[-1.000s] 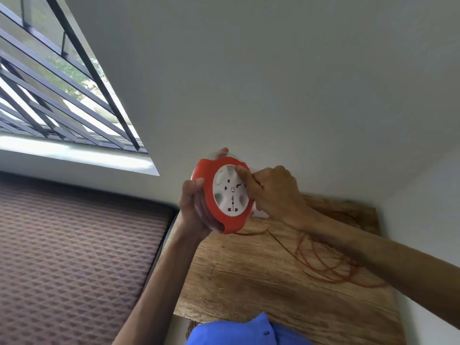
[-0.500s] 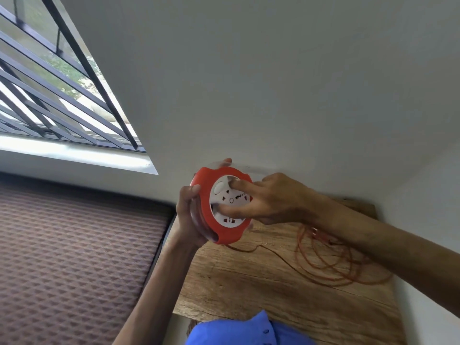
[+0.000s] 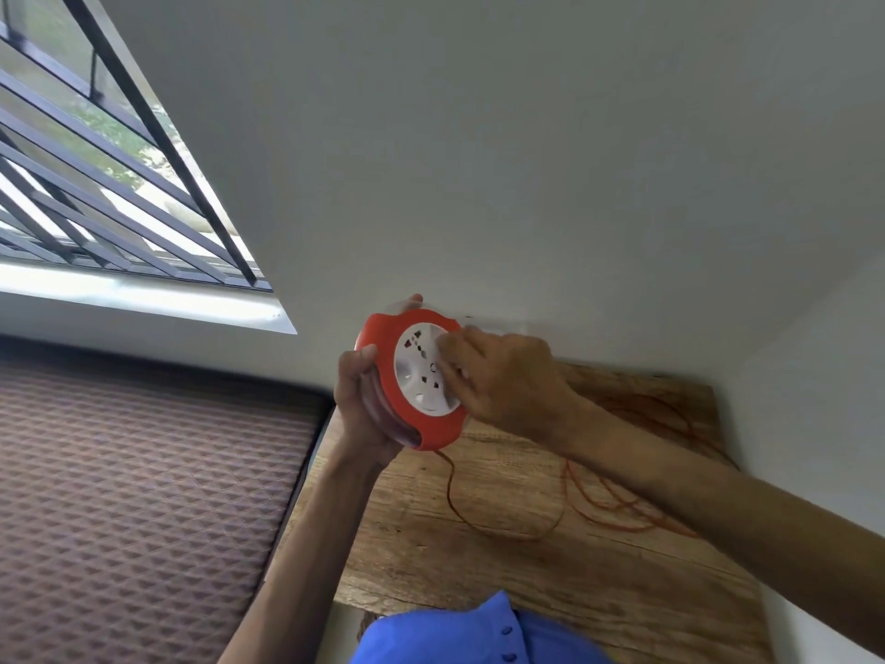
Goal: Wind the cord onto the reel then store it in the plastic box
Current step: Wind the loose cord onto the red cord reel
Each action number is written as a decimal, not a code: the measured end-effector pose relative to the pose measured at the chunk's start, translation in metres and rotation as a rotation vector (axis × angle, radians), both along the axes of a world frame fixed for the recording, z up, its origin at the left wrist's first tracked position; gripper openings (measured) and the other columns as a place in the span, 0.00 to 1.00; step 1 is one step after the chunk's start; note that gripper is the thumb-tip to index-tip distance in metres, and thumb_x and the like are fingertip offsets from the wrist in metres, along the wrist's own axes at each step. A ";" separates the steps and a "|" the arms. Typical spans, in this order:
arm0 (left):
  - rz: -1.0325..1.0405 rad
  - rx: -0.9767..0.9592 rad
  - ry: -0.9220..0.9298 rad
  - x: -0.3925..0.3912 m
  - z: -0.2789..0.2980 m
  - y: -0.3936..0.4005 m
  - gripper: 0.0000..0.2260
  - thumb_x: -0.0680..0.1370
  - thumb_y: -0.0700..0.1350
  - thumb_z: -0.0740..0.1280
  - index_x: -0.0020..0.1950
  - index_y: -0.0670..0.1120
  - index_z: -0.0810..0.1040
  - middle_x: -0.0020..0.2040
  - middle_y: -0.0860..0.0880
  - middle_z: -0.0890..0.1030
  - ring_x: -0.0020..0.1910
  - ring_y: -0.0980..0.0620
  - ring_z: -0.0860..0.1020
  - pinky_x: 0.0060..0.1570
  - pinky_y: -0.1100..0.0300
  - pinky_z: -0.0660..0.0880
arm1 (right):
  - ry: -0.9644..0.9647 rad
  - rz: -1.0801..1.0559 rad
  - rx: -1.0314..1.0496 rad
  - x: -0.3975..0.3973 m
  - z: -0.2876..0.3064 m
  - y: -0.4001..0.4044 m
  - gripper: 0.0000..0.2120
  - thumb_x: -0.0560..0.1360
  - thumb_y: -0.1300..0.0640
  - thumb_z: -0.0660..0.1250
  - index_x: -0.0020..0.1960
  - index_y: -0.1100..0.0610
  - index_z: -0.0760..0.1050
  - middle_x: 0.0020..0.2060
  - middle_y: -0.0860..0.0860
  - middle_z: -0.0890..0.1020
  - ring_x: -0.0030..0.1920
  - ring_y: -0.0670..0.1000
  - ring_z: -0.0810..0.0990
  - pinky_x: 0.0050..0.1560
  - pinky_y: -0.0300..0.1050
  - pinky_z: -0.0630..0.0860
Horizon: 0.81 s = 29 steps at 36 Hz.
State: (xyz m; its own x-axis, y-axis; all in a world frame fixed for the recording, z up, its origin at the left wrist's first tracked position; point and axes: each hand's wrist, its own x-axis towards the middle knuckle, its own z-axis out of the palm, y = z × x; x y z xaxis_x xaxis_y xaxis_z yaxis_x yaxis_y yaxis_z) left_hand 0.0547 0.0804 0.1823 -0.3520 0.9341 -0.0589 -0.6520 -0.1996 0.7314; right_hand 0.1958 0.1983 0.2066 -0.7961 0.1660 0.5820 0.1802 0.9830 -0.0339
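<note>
- Blue buttoned shirt [image 3: 483,635] at the lower edge of view, nearest the camera.
- Wooden desk [image 3: 550,601] beyond it, set into a corner of white walls; grain visible, bare at the near side.
- Orange cord [image 3: 618,505] lies in loose loops on the far right part of the desk, partly hidden by the right forearm. One strand runs from the loops across the desk and rises to the bottom edge of the reel.
- Cord reel [image 3: 412,381], orange rim with a white socket face, is held in the air above the desk's far left edge, face turned toward the camera and tilted.
- Left hand [image 3: 364,404] is closed around the reel's left edge, thumb on the front rim, fingertips showing over the top.
- Right hand [image 3: 498,381] rests on the white socket face, fingers curled and pressed against it; whether it pinches a knob cannot be told.
- Brown patterned mattress [image 3: 143,496] lies left of the desk.
- Barred window [image 3: 96,174] at upper left, farthest away.
</note>
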 end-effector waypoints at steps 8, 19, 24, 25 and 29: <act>-0.062 -0.048 0.023 -0.009 -0.007 -0.003 0.56 0.69 0.64 0.80 0.88 0.42 0.60 0.67 0.35 0.79 0.63 0.34 0.79 0.55 0.42 0.82 | -0.246 0.243 0.164 0.008 0.002 0.015 0.26 0.84 0.42 0.65 0.80 0.48 0.70 0.69 0.63 0.80 0.42 0.58 0.86 0.40 0.46 0.83; -0.065 -0.028 0.043 -0.001 -0.015 0.015 0.54 0.68 0.62 0.81 0.86 0.40 0.64 0.68 0.32 0.75 0.65 0.30 0.74 0.63 0.36 0.74 | -0.115 -0.380 -0.871 -0.023 -0.001 0.004 0.34 0.81 0.31 0.61 0.36 0.59 0.83 0.26 0.50 0.83 0.25 0.47 0.81 0.32 0.39 0.76; 0.025 -0.050 0.028 0.003 -0.016 0.017 0.57 0.67 0.63 0.81 0.87 0.39 0.62 0.64 0.37 0.80 0.59 0.38 0.81 0.56 0.44 0.79 | -0.073 -0.323 -0.274 -0.017 -0.014 -0.001 0.19 0.87 0.46 0.60 0.52 0.58 0.83 0.42 0.52 0.87 0.33 0.54 0.84 0.34 0.49 0.81; 0.039 -0.054 0.016 0.002 -0.018 0.016 0.56 0.67 0.63 0.81 0.87 0.39 0.62 0.64 0.37 0.80 0.59 0.38 0.81 0.55 0.45 0.80 | -0.061 -0.198 -0.190 -0.015 -0.016 -0.001 0.14 0.86 0.49 0.63 0.60 0.58 0.81 0.50 0.53 0.87 0.36 0.55 0.85 0.33 0.49 0.81; 0.029 -0.073 -0.041 -0.007 -0.022 0.011 0.49 0.68 0.64 0.80 0.83 0.43 0.68 0.63 0.40 0.81 0.59 0.40 0.81 0.51 0.47 0.83 | -0.242 0.133 -0.166 -0.002 -0.021 0.014 0.28 0.81 0.51 0.68 0.80 0.50 0.68 0.71 0.56 0.78 0.43 0.54 0.84 0.36 0.41 0.78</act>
